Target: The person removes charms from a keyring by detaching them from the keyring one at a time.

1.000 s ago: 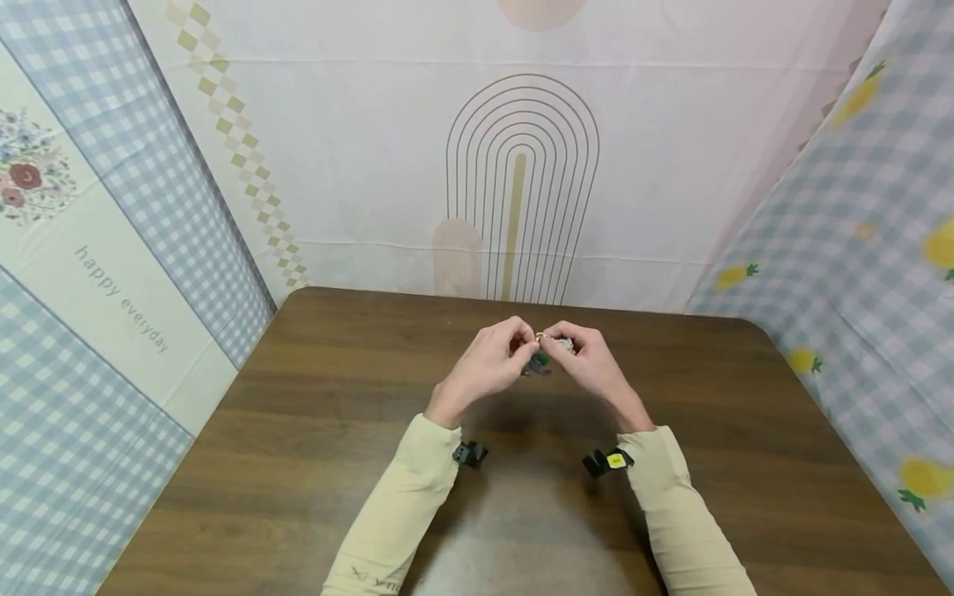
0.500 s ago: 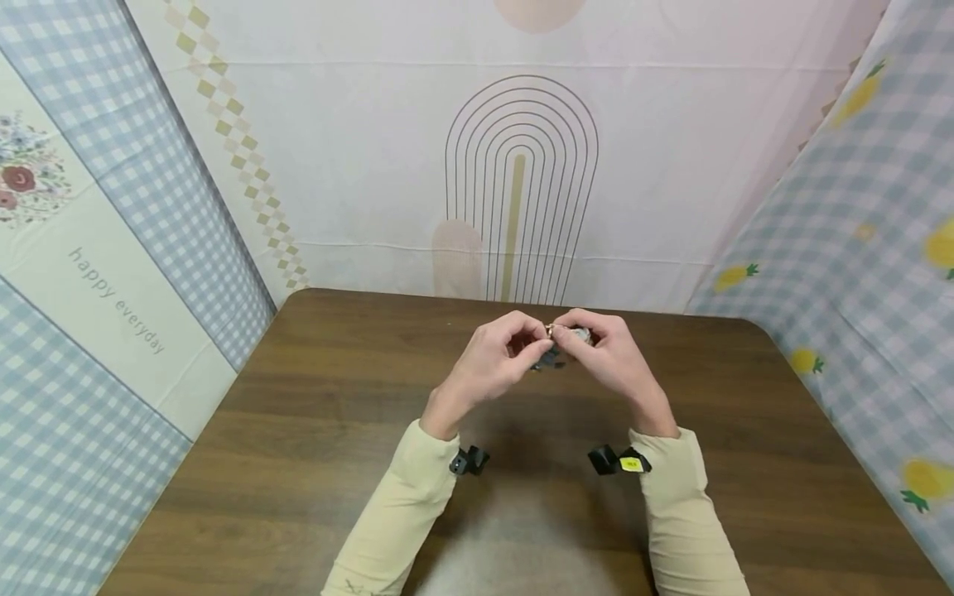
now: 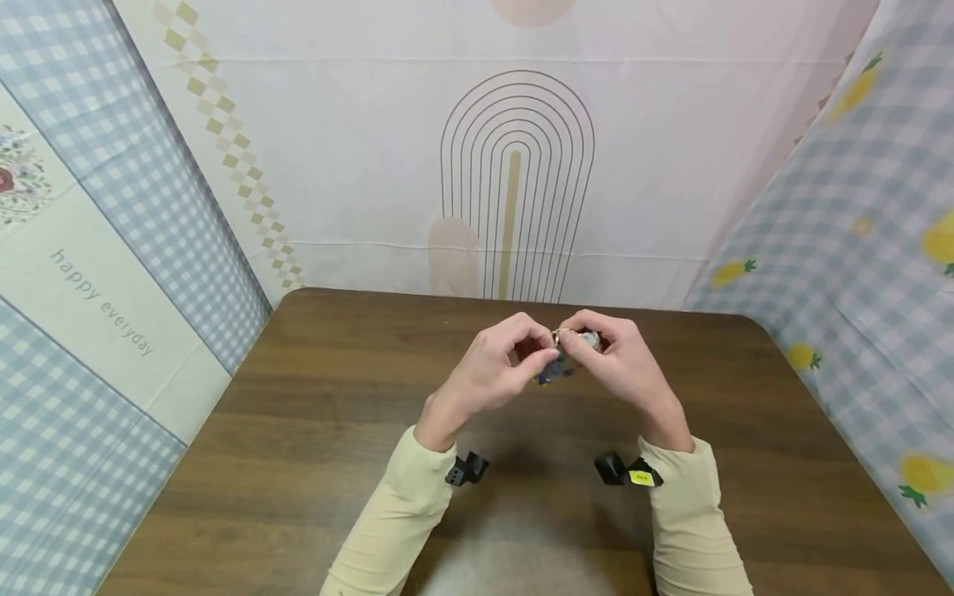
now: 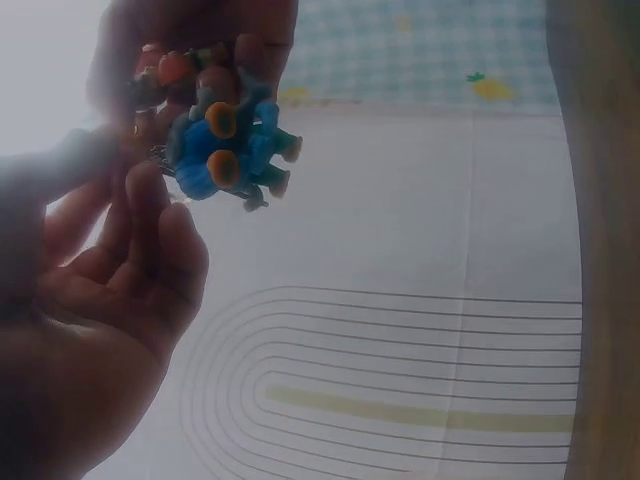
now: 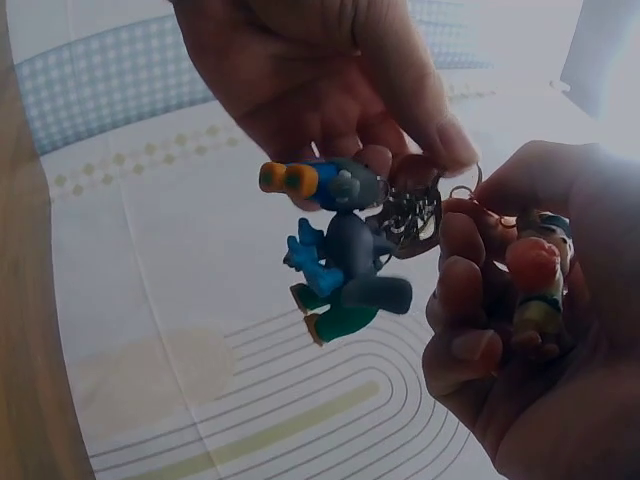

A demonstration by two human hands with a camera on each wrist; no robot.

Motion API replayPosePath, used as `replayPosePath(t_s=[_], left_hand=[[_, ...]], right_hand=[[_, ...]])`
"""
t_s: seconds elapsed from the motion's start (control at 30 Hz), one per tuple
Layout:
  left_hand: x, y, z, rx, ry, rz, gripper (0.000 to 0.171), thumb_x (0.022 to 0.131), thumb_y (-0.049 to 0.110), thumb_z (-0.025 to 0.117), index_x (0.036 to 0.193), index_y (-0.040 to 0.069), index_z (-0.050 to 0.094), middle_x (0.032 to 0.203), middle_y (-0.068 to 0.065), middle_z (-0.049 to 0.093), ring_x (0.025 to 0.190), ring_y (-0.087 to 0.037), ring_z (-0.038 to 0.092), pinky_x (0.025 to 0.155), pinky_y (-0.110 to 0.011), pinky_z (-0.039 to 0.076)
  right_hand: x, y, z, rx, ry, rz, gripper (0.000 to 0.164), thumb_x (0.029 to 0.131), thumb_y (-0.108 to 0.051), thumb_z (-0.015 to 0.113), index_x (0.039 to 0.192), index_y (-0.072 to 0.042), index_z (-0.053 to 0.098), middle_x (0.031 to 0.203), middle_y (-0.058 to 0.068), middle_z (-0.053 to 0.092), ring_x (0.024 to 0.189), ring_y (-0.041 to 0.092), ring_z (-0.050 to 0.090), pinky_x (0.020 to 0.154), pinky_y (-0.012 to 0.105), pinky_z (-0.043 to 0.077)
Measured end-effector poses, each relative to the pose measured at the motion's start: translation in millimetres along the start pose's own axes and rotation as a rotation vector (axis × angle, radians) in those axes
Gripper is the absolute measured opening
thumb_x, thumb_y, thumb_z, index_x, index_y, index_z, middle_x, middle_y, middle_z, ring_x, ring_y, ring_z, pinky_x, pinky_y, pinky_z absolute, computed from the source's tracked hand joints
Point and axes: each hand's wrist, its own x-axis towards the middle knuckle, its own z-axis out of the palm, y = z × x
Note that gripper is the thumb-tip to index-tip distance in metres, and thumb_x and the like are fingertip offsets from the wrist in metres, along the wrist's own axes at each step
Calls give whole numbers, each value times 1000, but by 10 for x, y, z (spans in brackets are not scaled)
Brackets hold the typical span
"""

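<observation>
My left hand (image 3: 488, 364) and right hand (image 3: 622, 360) meet above the table, with keychain pieces between them. In the right wrist view, the left thumb and fingers pinch a metal key ring (image 5: 479, 176) beside a bunched chain (image 5: 408, 216). From that chain hangs a grey figurine (image 5: 350, 245) with blue arms, orange-and-blue headgear and green legs; the left wrist view shows its blue side. A second figurine keychain (image 5: 536, 280), with a reddish round part, lies in my right hand's curled fingers. The right fingertips hold its small ring close to the key ring; whether the rings are linked I cannot tell.
A brown wooden table (image 3: 335, 463) lies under both forearms. Behind it hangs a pale patterned cloth (image 3: 358, 165), with checked cloths (image 3: 820, 273) at the sides. Each wrist carries a black camera mount (image 3: 468, 469).
Both hands have shifted slightly right, the right hand more, and the gap between left thumb and forefinger has widened. The hanging blue figurine shows more below the fingers.
</observation>
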Motion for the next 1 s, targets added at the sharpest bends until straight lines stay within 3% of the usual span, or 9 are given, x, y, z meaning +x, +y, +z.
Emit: replayPosePath(t_s=[0.23,0.57,0.83,1.0], left_hand=[[-12,4,4,-30,6,-39,6,90,8,68,94,6,64,86,-3,61,73,-6,55,62,-18,49],[-14,30,-4,-61,13,-19,5,90,8,66,93,5,64,85,-2,60,72,-6,55,62,-19,50],[-8,40,-87,-103,-26,-13,4,90,7,65,93,4,64,85,-3,60,72,-7,55,64,-20,51],[-13,70,-128,-97,-38,-15,4,90,5,64,93,3,63,84,-3,59,72,-8,55,63,-21,50]], right_hand=[[-7,-29,38,16,19,-25,10,93,-7,62,87,-11,70,73,-1,60,56,7,49,51,22,44],[0,-27,28,17,20,-56,11,93,-7,63,86,-13,69,76,-1,63,59,9,51,52,23,43],[1,-43,8,9,-25,-19,9,95,-10,62,88,-14,67,72,-1,56,56,9,46,51,24,41],[-13,-80,16,-43,-36,-19,5,95,-12,62,95,-16,65,78,-3,60,58,8,49,53,24,43]])
